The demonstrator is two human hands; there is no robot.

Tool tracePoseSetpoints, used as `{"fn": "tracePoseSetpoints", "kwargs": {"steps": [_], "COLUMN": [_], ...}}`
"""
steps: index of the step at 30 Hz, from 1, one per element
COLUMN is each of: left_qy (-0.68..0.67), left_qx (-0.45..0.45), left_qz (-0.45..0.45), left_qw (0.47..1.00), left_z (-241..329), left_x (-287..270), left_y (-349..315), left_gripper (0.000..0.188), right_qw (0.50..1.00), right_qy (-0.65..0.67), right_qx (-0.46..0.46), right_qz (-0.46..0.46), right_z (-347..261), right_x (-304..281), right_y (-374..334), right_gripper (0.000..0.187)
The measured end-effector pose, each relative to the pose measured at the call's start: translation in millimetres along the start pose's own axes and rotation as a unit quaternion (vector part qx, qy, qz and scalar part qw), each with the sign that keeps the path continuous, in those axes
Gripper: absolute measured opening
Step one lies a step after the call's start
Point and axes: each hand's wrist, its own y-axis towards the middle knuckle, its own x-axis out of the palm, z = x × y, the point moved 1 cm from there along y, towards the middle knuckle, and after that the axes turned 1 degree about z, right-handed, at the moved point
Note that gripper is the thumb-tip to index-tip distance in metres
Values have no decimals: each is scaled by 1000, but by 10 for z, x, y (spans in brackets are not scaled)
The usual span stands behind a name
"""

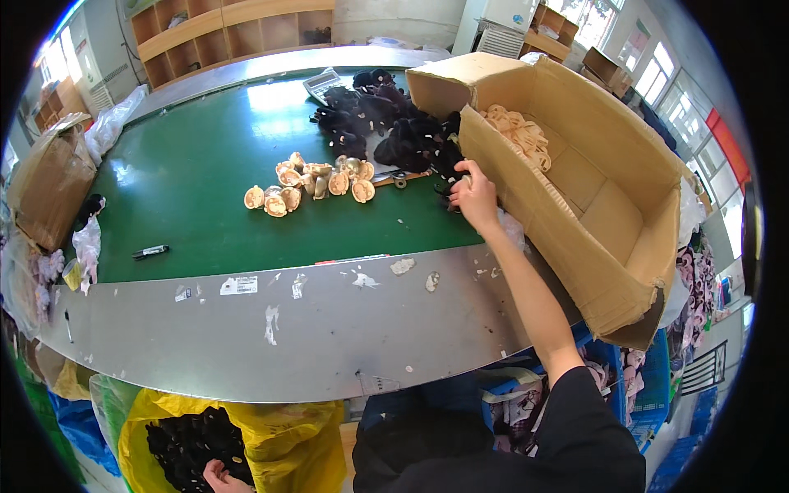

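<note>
My right hand reaches over the green work surface beside the cardboard box. Its fingers are closed on a small black plush piece at the edge of a heap of black plush pieces. At the lower left, my left hand is partly cut off by the picture's edge. Its visible fingers look loosely apart, over more black plush pieces inside a yellow plastic bag. Left of the heap lie several round tan and gold shell-like pieces.
A long open cardboard box with tan bands stands at the right. On the green surface are a marker and a calculator. A metal table edge runs in front; blue crates stand below right.
</note>
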Motion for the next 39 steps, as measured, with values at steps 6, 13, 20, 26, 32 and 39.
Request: {"fn": "tracePoseSetpoints", "kwargs": {"steps": [6, 13, 20, 26, 32, 39], "left_qy": [-268, -340, -425, -465, -581, -489], "left_qx": [78, 133, 196, -73, -260, -410], "left_qz": [-132, -312, -454, -465, -472, -548], "left_qw": [951, 877, 758, 749, 611, 541], "left_z": [1273, 3102, 3748, 3782, 3555, 3241], "left_x": [468, 1062, 1264, 1255, 1219, 964], "left_y": [368, 468, 356, 27, -179, -301], "left_gripper": [15, 16, 52, 24, 46, 68], "right_qw": [954, 965, 820, 919, 907, 850], "right_qy": [-260, 36, 290, 303, 298, 349], "right_qx": [27, -43, 34, 2, 112, 176], "right_qz": [-149, -256, -492, -253, -274, -353], "right_z": [419, -754, -1456, -1381, -1358, -1329], "right_x": [-68, -249, -621, -509, -436, -318], "right_y": [-217, -915, -1768, -2314, -2417, -2682], "right_gripper": [31, 19, 21, 44, 14, 21]}}
